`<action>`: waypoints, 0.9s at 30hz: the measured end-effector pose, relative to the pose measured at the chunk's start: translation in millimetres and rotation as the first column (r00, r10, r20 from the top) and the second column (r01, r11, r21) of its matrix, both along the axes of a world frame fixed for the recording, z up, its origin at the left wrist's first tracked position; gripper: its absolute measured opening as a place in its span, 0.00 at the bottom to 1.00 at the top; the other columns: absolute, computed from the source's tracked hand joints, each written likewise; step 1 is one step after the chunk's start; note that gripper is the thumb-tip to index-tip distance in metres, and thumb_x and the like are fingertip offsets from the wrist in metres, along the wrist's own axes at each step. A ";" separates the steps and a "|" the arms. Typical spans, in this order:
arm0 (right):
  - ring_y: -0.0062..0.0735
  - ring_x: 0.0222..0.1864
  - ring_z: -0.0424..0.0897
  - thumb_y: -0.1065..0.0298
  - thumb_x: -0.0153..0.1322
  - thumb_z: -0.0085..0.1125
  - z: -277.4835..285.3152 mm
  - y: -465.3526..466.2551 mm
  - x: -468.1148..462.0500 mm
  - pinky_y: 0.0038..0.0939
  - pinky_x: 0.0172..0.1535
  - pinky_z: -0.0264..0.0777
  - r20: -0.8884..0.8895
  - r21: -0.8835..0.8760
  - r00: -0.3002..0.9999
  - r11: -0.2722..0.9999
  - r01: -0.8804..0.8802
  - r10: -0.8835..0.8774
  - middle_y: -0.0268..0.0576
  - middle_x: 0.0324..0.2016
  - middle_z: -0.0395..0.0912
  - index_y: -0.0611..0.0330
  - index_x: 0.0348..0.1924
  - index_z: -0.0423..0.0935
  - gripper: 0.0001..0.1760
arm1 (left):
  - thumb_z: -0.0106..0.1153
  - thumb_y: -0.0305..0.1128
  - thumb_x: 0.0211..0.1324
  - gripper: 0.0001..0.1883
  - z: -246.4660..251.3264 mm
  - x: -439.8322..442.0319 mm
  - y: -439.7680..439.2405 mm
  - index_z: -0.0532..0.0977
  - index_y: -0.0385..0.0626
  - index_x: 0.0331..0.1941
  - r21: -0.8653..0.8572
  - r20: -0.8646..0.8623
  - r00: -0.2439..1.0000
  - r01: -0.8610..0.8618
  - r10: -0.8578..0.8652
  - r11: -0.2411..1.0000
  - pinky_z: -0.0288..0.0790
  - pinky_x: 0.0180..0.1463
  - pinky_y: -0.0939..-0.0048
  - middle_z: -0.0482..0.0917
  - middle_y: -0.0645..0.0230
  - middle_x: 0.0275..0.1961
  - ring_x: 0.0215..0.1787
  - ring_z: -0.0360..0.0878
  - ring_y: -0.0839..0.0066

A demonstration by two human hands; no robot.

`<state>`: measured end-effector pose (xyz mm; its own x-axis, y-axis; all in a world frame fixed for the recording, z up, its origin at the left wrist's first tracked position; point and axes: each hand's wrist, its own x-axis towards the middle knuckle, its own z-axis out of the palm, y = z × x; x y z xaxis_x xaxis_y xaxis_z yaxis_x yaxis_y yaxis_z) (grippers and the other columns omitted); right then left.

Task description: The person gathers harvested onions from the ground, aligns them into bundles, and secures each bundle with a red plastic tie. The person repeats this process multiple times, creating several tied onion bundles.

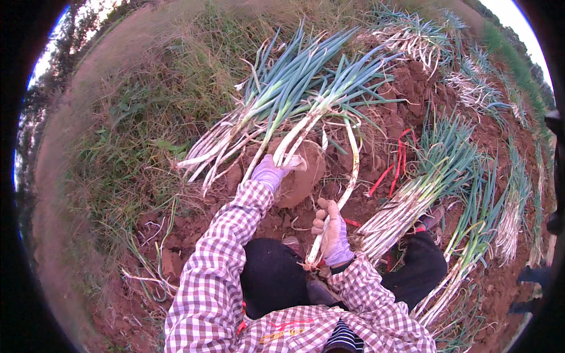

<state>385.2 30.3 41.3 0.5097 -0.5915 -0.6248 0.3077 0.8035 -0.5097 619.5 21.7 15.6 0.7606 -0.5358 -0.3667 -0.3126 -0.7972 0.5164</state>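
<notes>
My left hand [270, 173], in a pale purple work glove with tan fingers, is closed around the lower white ends of a few green onions [304, 123]. Their blue-green leaves point away from me. My right hand [334, 236], gloved alike, grips one long green onion stalk [353, 172] near its root end. The stalk bends upward, and its roots hang just below the hand. Beside the left hand lies a pile of green onions [225, 137], white ends toward me. Beneath the held onions is a round brown object [304, 185], its kind unclear.
To the right lies a thick bundle of green onions [406, 203], near red ties [399, 159] on the reddish soil. More onion piles [472, 88] run along the field's far right. Tall grass [145, 101] borders the left. My dark-clad knee [273, 273] is close below the hands.
</notes>
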 end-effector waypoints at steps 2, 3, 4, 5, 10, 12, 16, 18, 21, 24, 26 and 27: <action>0.18 0.21 0.67 0.49 0.76 0.49 -3.0 -4.9 -5.2 0.22 0.24 0.62 -0.036 -0.032 0.999 0.999 0.032 -0.033 0.27 0.25 0.69 0.56 0.50 0.72 0.20 | 0.70 0.47 0.47 0.31 1.0 4.3 0.9 0.74 0.39 0.51 0.018 -0.010 0.997 0.082 -0.082 0.996 0.71 0.54 0.60 0.80 0.50 0.48 0.50 0.79 0.55; 0.20 0.22 0.70 0.49 0.76 0.49 -3.1 -6.0 -5.1 0.23 0.26 0.67 0.019 -0.030 0.999 0.999 0.031 -0.031 0.29 0.27 0.73 0.57 0.51 0.72 0.21 | 0.70 0.46 0.47 0.31 5.7 5.4 3.5 0.74 0.38 0.51 -0.029 -0.050 0.995 0.083 -0.085 0.996 0.71 0.53 0.61 0.81 0.51 0.47 0.49 0.80 0.57; 0.23 0.25 0.72 0.49 0.76 0.49 -2.9 -4.8 -0.3 0.24 0.29 0.70 0.044 0.027 0.997 0.997 0.070 -0.071 0.32 0.30 0.73 0.58 0.53 0.70 0.22 | 0.71 0.46 0.47 0.31 10.0 6.3 6.4 0.74 0.37 0.51 -0.077 -0.090 0.992 0.082 -0.089 0.994 0.72 0.53 0.62 0.81 0.52 0.46 0.48 0.80 0.59; 0.25 0.28 0.74 0.49 0.76 0.48 -2.1 -3.4 7.4 0.25 0.31 0.72 0.067 0.087 0.992 0.991 0.105 -0.111 0.35 0.33 0.74 0.59 0.55 0.68 0.24 | 0.71 0.45 0.47 0.32 14.7 6.5 9.9 0.74 0.36 0.51 -0.125 -0.129 0.987 0.077 -0.093 0.989 0.72 0.52 0.63 0.82 0.53 0.45 0.47 0.80 0.61; 0.45 0.45 0.79 0.39 0.74 0.47 -20.1 -7.2 14.0 0.48 0.52 0.74 0.440 0.057 0.896 0.993 -0.100 0.065 0.47 0.51 0.75 0.62 0.59 0.65 0.35 | 0.69 0.33 0.53 0.22 77.4 -65.6 42.3 0.74 0.34 0.49 -0.398 -0.833 0.472 -0.152 -0.288 0.904 0.76 0.46 0.72 0.84 0.63 0.40 0.40 0.82 0.74; 0.40 0.42 0.80 0.40 0.74 0.47 17.8 -10.2 11.5 0.41 0.48 0.76 0.645 0.119 0.750 0.951 -0.285 0.144 0.46 0.44 0.79 0.59 0.57 0.69 0.32 | 0.69 0.33 0.54 0.21 86.7 -94.7 51.9 0.75 0.37 0.49 -0.431 -0.749 0.582 -0.062 -0.318 0.900 0.75 0.47 0.73 0.83 0.66 0.40 0.39 0.80 0.77; 0.34 0.46 0.80 0.57 0.74 0.55 8.8 -12.7 1.0 0.33 0.51 0.77 0.518 0.082 0.841 0.969 -0.232 0.157 0.44 0.46 0.79 0.59 0.53 0.72 0.19 | 0.64 0.33 0.58 0.16 103.9 -91.0 48.8 0.76 0.38 0.47 -0.361 -0.566 0.750 0.148 -0.343 0.921 0.73 0.36 0.76 0.81 0.70 0.34 0.32 0.77 0.82; 0.34 0.48 0.80 0.64 0.73 0.55 28.9 -19.0 -16.9 0.29 0.54 0.76 0.345 -0.014 0.929 0.991 -0.136 0.132 0.45 0.49 0.78 0.63 0.55 0.70 0.19 | 0.64 0.33 0.58 0.17 125.2 -74.5 53.3 0.75 0.39 0.49 -0.463 -0.538 0.799 -0.015 -0.268 0.886 0.70 0.29 0.80 0.79 0.72 0.32 0.28 0.75 0.85; 0.16 0.28 0.74 0.64 0.74 0.54 76.7 -30.3 -69.7 0.16 0.30 0.72 0.220 -0.340 0.953 0.932 -0.124 0.207 0.34 0.37 0.77 0.63 0.53 0.70 0.17 | 0.64 0.33 0.59 0.19 152.7 -28.2 74.1 0.74 0.40 0.52 -0.764 -0.489 0.865 -0.360 -0.116 0.535 0.66 0.26 0.85 0.77 0.77 0.30 0.26 0.72 0.89; 0.15 0.23 0.72 0.65 0.70 0.60 119.8 -21.6 -127.3 0.17 0.24 0.68 0.268 -0.367 0.956 0.930 -0.013 0.119 0.40 0.38 0.78 0.57 0.53 0.69 0.19 | 0.61 0.30 0.60 0.12 139.2 22.4 109.0 0.76 0.41 0.47 -0.789 -0.224 0.973 -0.210 0.047 0.577 0.65 0.24 0.85 0.80 0.74 0.31 0.25 0.72 0.89; 0.20 0.18 0.71 0.64 0.67 0.65 105.2 -18.2 -150.3 0.20 0.17 0.66 0.386 -0.522 0.876 0.851 -0.052 0.290 0.43 0.35 0.78 0.56 0.50 0.69 0.21 | 0.63 0.35 0.58 0.17 88.9 54.7 131.2 0.76 0.39 0.48 -0.611 -0.039 0.993 -0.112 0.111 0.784 0.72 0.37 0.75 0.81 0.67 0.34 0.33 0.77 0.79; 0.21 0.16 0.71 0.65 0.66 0.65 99.9 -16.6 -155.4 0.20 0.16 0.65 0.399 -0.568 0.847 0.820 -0.072 0.350 0.44 0.35 0.77 0.56 0.50 0.69 0.22 | 0.65 0.37 0.56 0.19 72.7 53.9 134.1 0.76 0.39 0.48 -0.380 0.082 0.983 -0.121 0.164 0.917 0.73 0.41 0.72 0.82 0.64 0.36 0.35 0.78 0.75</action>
